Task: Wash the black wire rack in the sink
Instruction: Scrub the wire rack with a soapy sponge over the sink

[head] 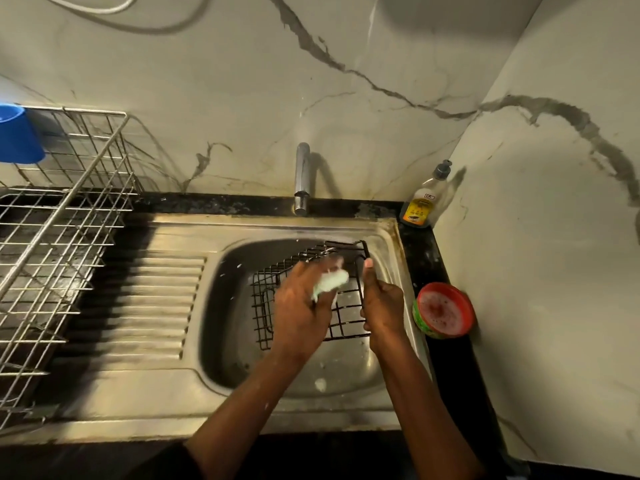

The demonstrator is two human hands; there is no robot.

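The black wire rack (266, 299) sits tilted inside the steel sink (221, 306), its far corner raised toward the back right. My left hand (301, 303) grips a pale green soapy sponge (332, 280) and presses it on the rack's middle; the fingers are blurred. My right hand (381, 303) grips the rack's right edge wire, thumb pointing up along it. Part of the rack is hidden under both hands.
The tap (302, 178) stands behind the sink. A dish soap bottle (424, 199) is in the back right corner. A red and green bowl (445, 310) with suds sits right of the sink. A silver drying rack (59, 237) and a blue cup (17, 133) stand left.
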